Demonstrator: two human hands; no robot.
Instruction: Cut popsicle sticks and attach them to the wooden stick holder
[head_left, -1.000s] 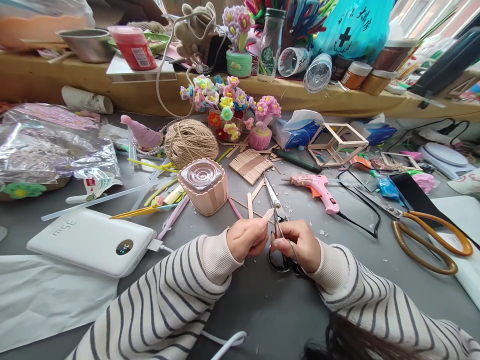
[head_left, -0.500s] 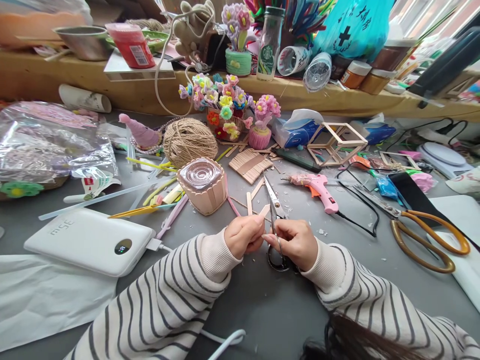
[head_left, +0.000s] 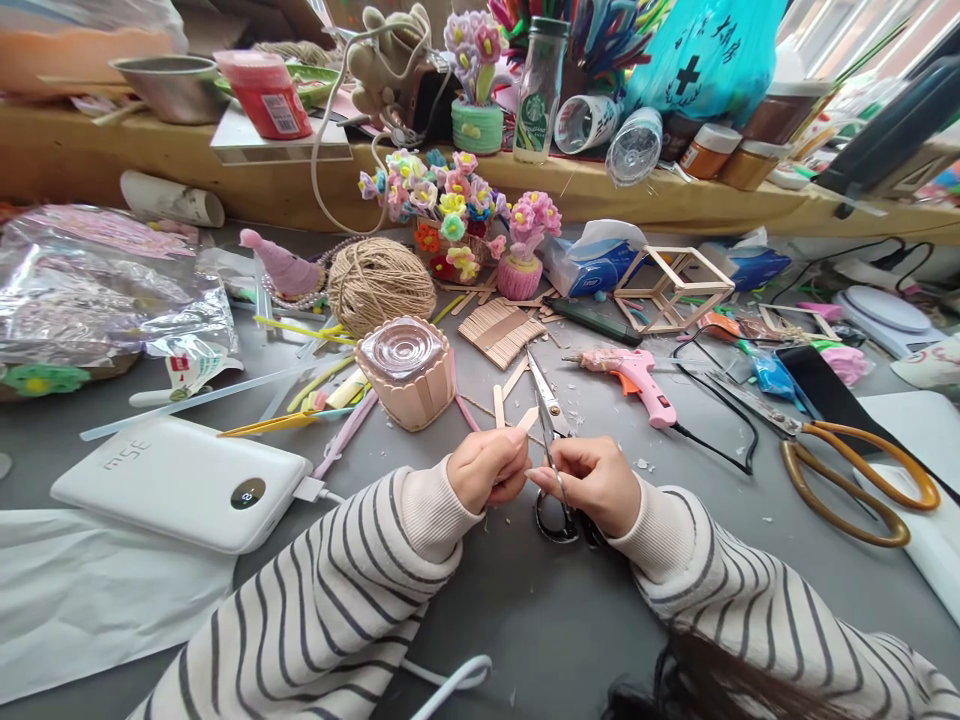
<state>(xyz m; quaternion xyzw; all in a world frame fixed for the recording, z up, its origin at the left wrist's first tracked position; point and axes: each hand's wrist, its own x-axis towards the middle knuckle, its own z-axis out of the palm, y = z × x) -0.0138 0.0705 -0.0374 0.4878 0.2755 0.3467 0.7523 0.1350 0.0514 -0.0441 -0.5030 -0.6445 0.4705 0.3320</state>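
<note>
1. Left hand (head_left: 487,468), lower centre of frame: closed. I see it pinching a short wooden stick (head_left: 530,418), whose free end pokes up toward the blades.
2. Right hand (head_left: 592,485), just beside the left: closed on the scissors (head_left: 550,405), fingers through the dark loops. The blades point up the frame, barely parted, and meet the wooden stick at its tip.
3. Done so far, as I judge it: small wood snippets (head_left: 645,465) lie on the grey table (head_left: 525,620) to the right of the hands. A few loose sticks (head_left: 499,403) lie just above the hands. I cannot tell whether the stick in hand is cut through yet.
4. Left, by my reading: a stack of sticks (head_left: 501,330) sits untouched above centre.
5. Nearby:
   - pink cup (head_left: 409,385) with a clear lid, left of centre
   - pink glue gun (head_left: 637,378), right of centre
   - white power bank (head_left: 184,480), lower left
   - orange-handled shears (head_left: 855,470), far right
</note>
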